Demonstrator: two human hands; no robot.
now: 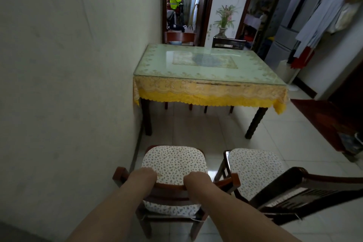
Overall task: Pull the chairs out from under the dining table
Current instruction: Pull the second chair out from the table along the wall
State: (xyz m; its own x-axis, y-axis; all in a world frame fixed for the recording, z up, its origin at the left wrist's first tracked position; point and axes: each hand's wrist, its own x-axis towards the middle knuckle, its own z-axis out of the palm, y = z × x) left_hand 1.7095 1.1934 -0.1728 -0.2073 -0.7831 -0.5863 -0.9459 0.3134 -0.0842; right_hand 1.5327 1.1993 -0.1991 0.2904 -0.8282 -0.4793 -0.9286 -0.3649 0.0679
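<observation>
The dining table [208, 92] with a glass top and a yellow lace cloth stands against the left wall. A reddish wooden chair [172, 161] with a flowered cushion stands on the tiles, well clear of the table's near edge. My left hand [144, 176] and my right hand [196, 180] both grip the top rail of its backrest. A darker chair [255, 165] with the same cushion stands to its right, also out from the table. Two more chairs, a reddish one [179, 38] and a dark one [228, 43], sit at the table's far side.
The wall [68, 84] runs close along the left. A potted plant [224, 19] stands behind the table by a doorway. Hanging clothes [324, 12] and a red mat [324, 118] are on the right. Pale floor tiles lie between chairs and table.
</observation>
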